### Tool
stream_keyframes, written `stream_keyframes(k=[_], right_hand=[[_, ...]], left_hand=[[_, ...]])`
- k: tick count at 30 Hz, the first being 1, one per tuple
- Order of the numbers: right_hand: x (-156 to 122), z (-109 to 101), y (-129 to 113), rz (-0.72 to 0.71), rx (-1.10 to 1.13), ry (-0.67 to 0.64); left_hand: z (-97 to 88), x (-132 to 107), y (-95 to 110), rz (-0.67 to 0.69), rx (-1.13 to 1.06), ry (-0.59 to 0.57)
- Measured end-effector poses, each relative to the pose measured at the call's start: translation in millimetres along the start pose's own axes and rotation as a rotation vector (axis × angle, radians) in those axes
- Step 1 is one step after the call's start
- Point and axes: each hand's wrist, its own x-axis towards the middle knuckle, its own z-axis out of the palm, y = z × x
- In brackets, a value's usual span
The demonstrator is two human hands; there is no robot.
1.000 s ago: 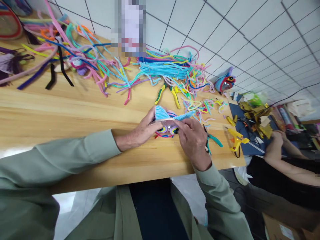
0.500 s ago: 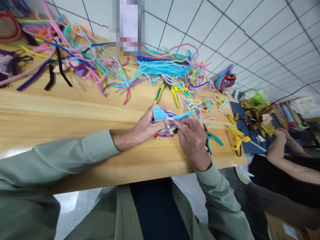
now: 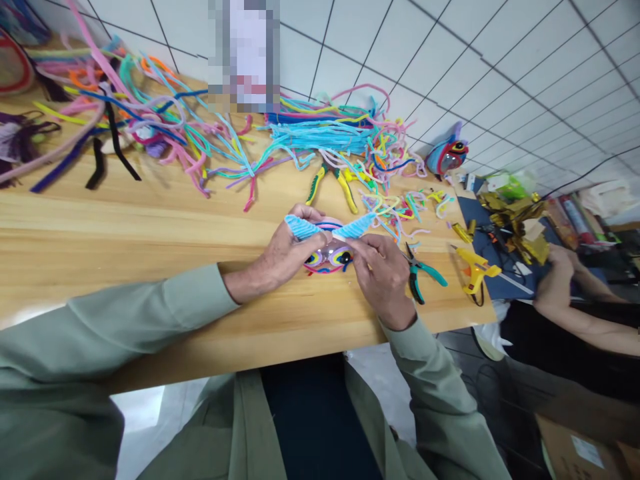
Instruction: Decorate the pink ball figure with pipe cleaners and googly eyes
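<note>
Between my hands is a small pipe-cleaner figure with two round yellow, black and lilac eyes, a clear shiny middle and pink, red and blue edging. Two ribbed light-blue fins spread outward from its top. My left hand is closed around the figure's left side, its thumb lying across the top near the fins. With thumb and index finger my right hand pinches the figure's right side, at the base of the right fin. My fingers hide the figure's sides.
Behind the figure lie yellow-black pliers, bundled blue pipe cleaners and loose coloured ones. To the right are teal-handled pliers, a yellow glue gun, a similar finished-looking figure and another person's forearm.
The figure has turned so that both eyes show and its fins spread more evenly to either side. Both hands have shifted slightly left, and the whole view has shifted a little too.
</note>
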Motion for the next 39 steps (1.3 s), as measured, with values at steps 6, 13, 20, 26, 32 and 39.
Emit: stream_keyframes(k=[6, 13, 20, 26, 32, 39], right_hand=[[-1.7, 4.0, -0.9, -0.005, -0.009, -0.004], [-1.8, 7.4, -0.6, 0.015, 0.054, 0.032], [-6.4, 11.9, 1.5, 0.062, 0.105, 0.025], [-5.7, 12.7, 4.4, 0.031, 0.157, 0.014], [-1.3, 14.1, 5.0, -0.018, 0.181, 0.045], [-0.6, 15.7, 4.1, 0.009, 0.159, 0.042]], left_hand=[[-0.2, -0.5, -3.3, -0.023, -0.025, 0.002], [-14.3, 1.7, 8.3, -0.064, -0.003, -0.075], [-49.3, 25.5, 31.1, -0.175, -0.044, -0.313], [-47.4, 64.1, 57.0, -0.225, 0.205, -0.441], [-39.3, 95.7, 59.7, -0.206, 0.409, -0.660], [-34.0, 92.0, 62.9, -0.268, 0.323, -0.552]])
